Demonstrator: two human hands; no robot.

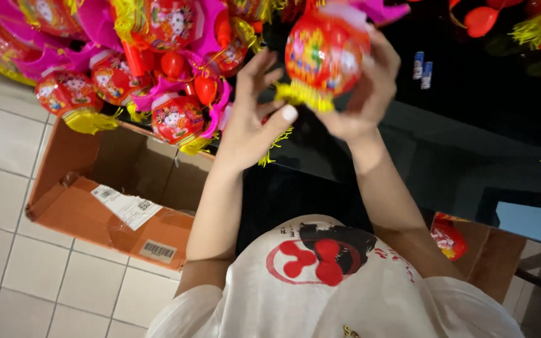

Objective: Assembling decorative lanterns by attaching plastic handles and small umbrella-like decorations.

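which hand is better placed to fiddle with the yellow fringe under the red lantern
Left. The right hand is wrapped around the red lantern, carrying it. The left hand is open, its thumb right beside the yellow fringe.

A round red paper lantern with a yellow fringe [324,55] is gripped by the right hand [363,94]; the fringe is touched by the left hand [253,119] above a black table [471,119].
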